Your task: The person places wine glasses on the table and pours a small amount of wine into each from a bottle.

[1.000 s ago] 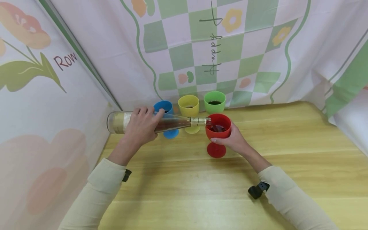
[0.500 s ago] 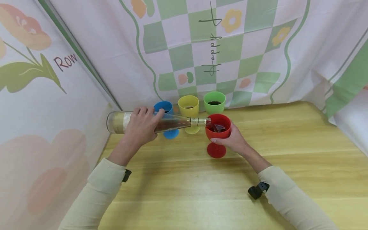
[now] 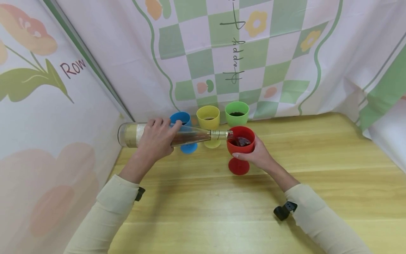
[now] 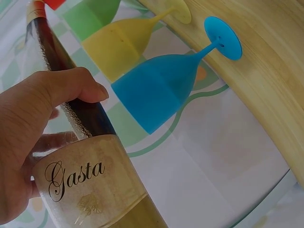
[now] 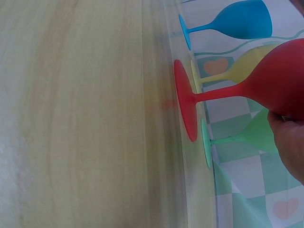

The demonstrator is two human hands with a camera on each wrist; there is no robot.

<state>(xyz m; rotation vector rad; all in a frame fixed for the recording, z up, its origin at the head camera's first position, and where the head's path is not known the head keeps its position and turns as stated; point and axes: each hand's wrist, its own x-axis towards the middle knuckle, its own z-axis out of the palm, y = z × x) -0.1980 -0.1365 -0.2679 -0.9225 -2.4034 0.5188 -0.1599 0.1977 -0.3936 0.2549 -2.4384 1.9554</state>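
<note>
My left hand [image 3: 158, 138] grips a glass wine bottle [image 3: 190, 136], tipped nearly level with its mouth at the rim of the red goblet [image 3: 240, 165]. Dark red liquid runs from the bottle into the goblet's bowl. In the left wrist view, the thumb lies across the bottle above its cream "Gasta" label [image 4: 92, 173]. My right hand [image 3: 258, 154] holds the red goblet round its bowl, with the thumb in front; the far fingers are hidden. Seen from the right wrist, the goblet's foot [image 5: 186, 100] is on the table.
Behind the bottle, a blue goblet [image 3: 189, 147], a yellow goblet [image 3: 207, 122] and a green goblet [image 3: 237, 120] stand in a row, with dark liquid in the blue and green ones. A patterned cloth [image 3: 200, 67] hangs right behind them. The wooden table [image 3: 215, 211] stretches toward me.
Both hands and the bottle have stayed nearly still. A stream of liquid now shows at the bottle's mouth, and the liquid in the red goblet looks slightly higher.
</note>
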